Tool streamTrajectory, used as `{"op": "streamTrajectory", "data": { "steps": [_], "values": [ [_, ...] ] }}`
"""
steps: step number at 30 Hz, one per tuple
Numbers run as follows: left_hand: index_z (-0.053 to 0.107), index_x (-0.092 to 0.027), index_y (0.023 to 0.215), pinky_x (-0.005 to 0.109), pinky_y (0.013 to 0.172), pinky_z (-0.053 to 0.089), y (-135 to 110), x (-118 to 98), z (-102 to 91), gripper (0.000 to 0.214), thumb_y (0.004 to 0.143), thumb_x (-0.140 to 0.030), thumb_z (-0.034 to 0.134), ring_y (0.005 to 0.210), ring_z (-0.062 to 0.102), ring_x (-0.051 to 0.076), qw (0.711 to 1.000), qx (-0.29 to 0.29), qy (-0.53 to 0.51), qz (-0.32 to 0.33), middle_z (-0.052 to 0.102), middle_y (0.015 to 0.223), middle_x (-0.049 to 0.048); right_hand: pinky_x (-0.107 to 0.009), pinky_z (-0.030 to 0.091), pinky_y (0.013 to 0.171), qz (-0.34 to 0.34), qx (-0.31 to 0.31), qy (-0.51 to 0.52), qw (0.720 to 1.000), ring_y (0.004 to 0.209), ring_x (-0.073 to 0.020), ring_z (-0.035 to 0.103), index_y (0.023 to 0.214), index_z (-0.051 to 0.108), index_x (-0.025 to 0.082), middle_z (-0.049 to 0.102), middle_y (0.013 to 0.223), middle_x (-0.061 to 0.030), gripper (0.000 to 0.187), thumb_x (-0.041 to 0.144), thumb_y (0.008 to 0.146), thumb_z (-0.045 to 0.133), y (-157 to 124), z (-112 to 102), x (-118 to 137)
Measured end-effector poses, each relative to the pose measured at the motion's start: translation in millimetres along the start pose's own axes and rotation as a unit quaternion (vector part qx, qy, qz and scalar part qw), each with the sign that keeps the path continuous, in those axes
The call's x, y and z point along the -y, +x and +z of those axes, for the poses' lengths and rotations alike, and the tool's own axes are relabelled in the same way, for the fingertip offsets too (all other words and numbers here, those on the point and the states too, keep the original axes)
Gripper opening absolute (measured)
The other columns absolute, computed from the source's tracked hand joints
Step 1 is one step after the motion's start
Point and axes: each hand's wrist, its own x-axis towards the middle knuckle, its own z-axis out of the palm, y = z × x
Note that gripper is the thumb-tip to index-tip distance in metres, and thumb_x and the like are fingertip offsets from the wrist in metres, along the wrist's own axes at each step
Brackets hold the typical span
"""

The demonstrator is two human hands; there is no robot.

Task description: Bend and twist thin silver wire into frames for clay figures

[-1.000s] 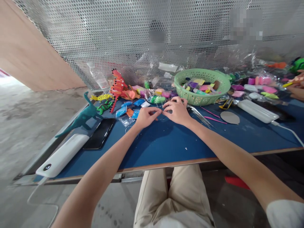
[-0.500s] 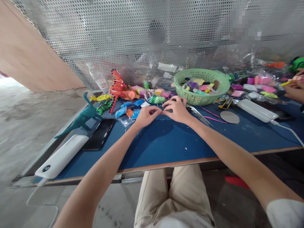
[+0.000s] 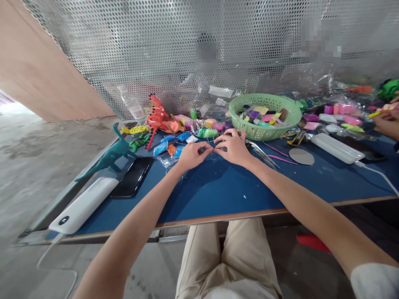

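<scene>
Over the far half of the blue table point(image 3: 224, 187), my left hand point(image 3: 195, 154) and my right hand point(image 3: 232, 146) meet at the fingertips. Both are pinched closed on a thin pale wire point(image 3: 210, 142), whose fine ends stick up between the fingers. The other fingers of my right hand are raised and spread. Just left of my left hand lie blue clay packets point(image 3: 161, 147) and an orange clay lump point(image 3: 171, 150). A green clay packet point(image 3: 208, 132) sits right behind the fingertips.
A green basket point(image 3: 264, 132) of clay packets stands behind my right hand. Silver wires point(image 3: 263, 154), pink tools point(image 3: 282, 159) and a grey disc point(image 3: 301, 156) lie to its right. Leftward are a teal dinosaur point(image 3: 109, 155), a phone point(image 3: 132, 177) and a white power bank point(image 3: 83, 205). A co-worker's hand point(image 3: 386, 122) shows far right.
The whole view has shifted slightly. My hands stay together at the same spot over the table, with only small finger movements around the wire.
</scene>
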Motion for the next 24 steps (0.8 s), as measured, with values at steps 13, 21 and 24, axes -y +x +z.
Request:
{"op": "streamTrajectory", "data": {
  "steps": [13,21,24],
  "values": [
    [0.062,-0.022,0.108,0.024,0.058,0.051,-3,-3,0.3,0.023,0.095,-0.04,0.056,0.059,0.07,0.014,0.999,-0.006,-0.032,-0.021,0.076,0.094,0.0023,-0.052,0.021,0.099,0.028,-0.026,0.038,0.999,0.121,-0.0312,0.043,0.087,0.08,0.03,0.071,0.123,-0.0012,0.029,0.05,0.097,0.06,-1,-3,3],
    [0.063,-0.022,0.097,0.021,0.054,0.047,-1,-4,3.0,0.015,0.094,-0.036,0.057,0.063,0.071,0.015,1.0,-0.013,0.011,-0.023,0.073,0.082,0.0001,-0.051,0.023,0.098,0.039,-0.041,0.027,0.998,0.123,-0.0315,0.041,0.085,0.079,0.031,0.069,0.127,0.0013,0.025,0.045,0.096,0.062,-1,4,6],
    [0.062,-0.023,0.1,0.022,0.058,0.05,-1,-1,0.4,0.017,0.095,-0.037,0.056,0.06,0.07,0.014,1.0,0.007,-0.007,-0.025,0.074,0.085,-0.0008,-0.052,0.024,0.098,0.039,-0.037,0.017,0.998,0.122,-0.0324,0.041,0.086,0.08,0.031,0.068,0.128,-0.0003,0.026,0.046,0.097,0.061,-1,3,3]
  ]
}}
